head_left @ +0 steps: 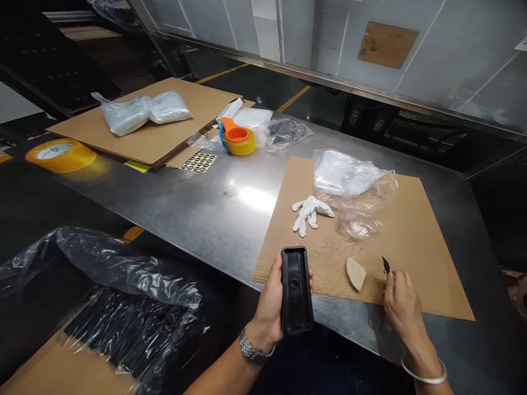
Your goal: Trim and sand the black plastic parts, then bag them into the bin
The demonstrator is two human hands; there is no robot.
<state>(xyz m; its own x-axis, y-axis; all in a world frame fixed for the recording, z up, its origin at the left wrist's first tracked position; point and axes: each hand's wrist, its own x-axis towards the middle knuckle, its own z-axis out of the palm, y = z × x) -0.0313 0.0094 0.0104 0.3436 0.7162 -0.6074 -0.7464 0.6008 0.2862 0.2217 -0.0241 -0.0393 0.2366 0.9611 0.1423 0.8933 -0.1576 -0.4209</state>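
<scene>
My left hand (272, 299) is wrapped round a long black plastic part (302, 307), its hollow side facing up, with a small hole near the middle. The part is held over the table's front edge. In my right hand (401, 299), closed over the cardboard sheet's front edge, is a small knife with a dark pointed blade (386, 265). A pale wedge-shaped piece (355, 274) lies on the cardboard sheet (411, 236) between my two hands. Farther back on the sheet are white gloves (310, 213) and a clear plastic bag with white contents (343, 174).
A box lined with clear plastic (123, 323) holds black parts at the lower left. On the metal table (197, 208) are a tape dispenser (239, 138), a yellow tape roll (61, 155), a sticker sheet (200, 162) and stacked cardboard (197, 99) bearing plastic bags (144, 112).
</scene>
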